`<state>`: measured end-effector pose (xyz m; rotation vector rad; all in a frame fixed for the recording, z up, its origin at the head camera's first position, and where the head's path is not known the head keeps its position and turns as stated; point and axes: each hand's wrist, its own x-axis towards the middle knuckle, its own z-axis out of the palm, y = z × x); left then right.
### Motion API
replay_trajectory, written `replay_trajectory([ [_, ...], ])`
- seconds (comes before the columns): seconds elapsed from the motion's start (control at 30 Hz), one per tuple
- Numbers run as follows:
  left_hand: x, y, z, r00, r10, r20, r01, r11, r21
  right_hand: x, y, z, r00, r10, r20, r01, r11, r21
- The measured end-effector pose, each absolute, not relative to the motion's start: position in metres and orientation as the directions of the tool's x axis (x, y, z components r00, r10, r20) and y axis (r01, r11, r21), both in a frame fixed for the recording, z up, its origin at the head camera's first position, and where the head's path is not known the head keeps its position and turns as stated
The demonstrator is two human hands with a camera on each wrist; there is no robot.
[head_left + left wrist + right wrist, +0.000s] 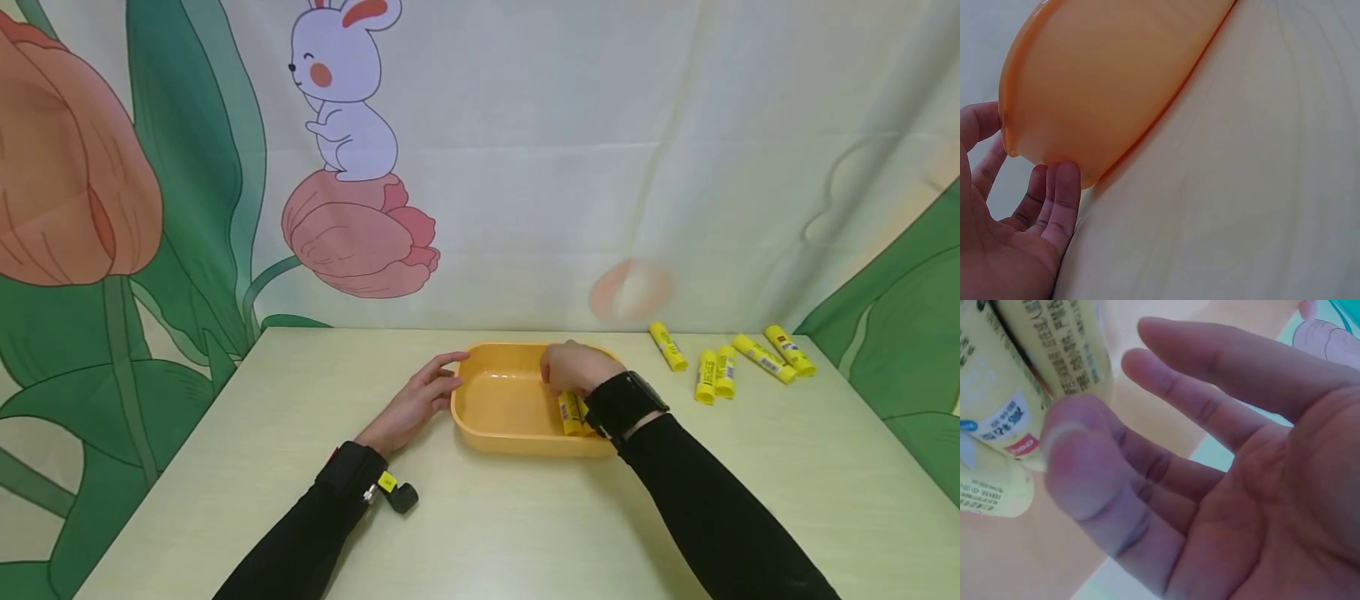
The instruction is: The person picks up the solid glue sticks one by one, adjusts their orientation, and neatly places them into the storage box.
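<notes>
A yellow-orange plastic tray (495, 445) stands on the table, with yellow glue sticks (571, 414) lying at its right end. The fingertips of my left hand (411, 408) touch the tray's left end; in the left wrist view they rest against the outer wall (1104, 81) and rim. My right hand (577, 367) is inside the tray, over its right part. In the right wrist view, its fingers are loosely bent beside the printed glue sticks (1054, 344), and nothing is in its palm. The right hand and wristband partly hide the sticks in the head view.
Several more glue sticks lie at the table's back right, among them one nearest the tray (667, 347), an upright-lying pair (706, 377) and a slanted one (763, 358). A printed curtain (517, 208) hangs behind the pale table (465, 525).
</notes>
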<state>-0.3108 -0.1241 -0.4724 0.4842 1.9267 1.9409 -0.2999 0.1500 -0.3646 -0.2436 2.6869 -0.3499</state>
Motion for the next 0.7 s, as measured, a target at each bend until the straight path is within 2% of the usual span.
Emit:
replay_trajectory([
  [0.4, -0.31, -0.125, -0.472, -0.878, 0.479, -0.006, -0.011, -0.006, 1.0, -0.302, 0.159, -0.366, -0.892, -0.232, -0.387, -0.112, 0.945, -0.309],
  [0.7, -0.311, -0.124, -0.472, -0.875, 0.485, -0.007, -0.012, -0.007, 1.0, -0.294, 0.18, -0.351, -0.913, -0.288, -0.29, -0.16, 0.904, -0.397],
])
